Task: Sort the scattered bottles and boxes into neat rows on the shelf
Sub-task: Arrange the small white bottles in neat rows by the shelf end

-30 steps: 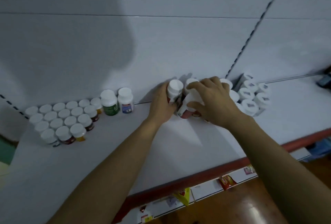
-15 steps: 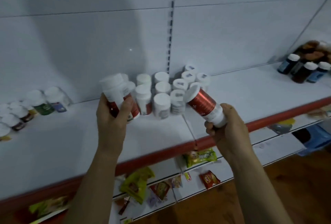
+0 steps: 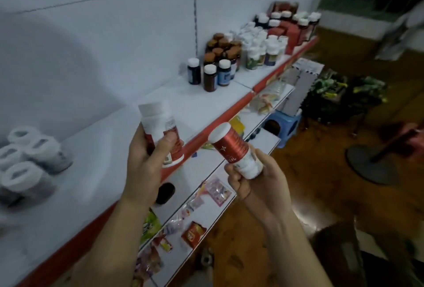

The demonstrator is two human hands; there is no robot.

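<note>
My left hand (image 3: 146, 165) grips a white bottle with a red label (image 3: 160, 130), held upright above the front of the white shelf (image 3: 96, 172). My right hand (image 3: 254, 186) holds a red bottle with a white cap (image 3: 231, 147), tilted to the left, out past the shelf's red edge (image 3: 215, 121). Blurred white-capped bottles (image 3: 29, 160) lie at the far left of the shelf. Further right stand dark bottles with white caps (image 3: 213, 73), brown-capped bottles (image 3: 223, 49), white bottles (image 3: 263, 50) and red boxes (image 3: 290, 32).
Below the red edge, a lower shelf (image 3: 220, 165) holds snack packets (image 3: 193, 234). A blue stool (image 3: 282, 124) and dark bags (image 3: 339, 96) sit on the wooden floor. A round grey stand base (image 3: 371, 167) is at the right.
Both hands lifted a bottle each from the white-capped cluster and pulled back from the shelf. The view swung right, so that cluster slid to the far left and the right-hand bottles came into sight.
</note>
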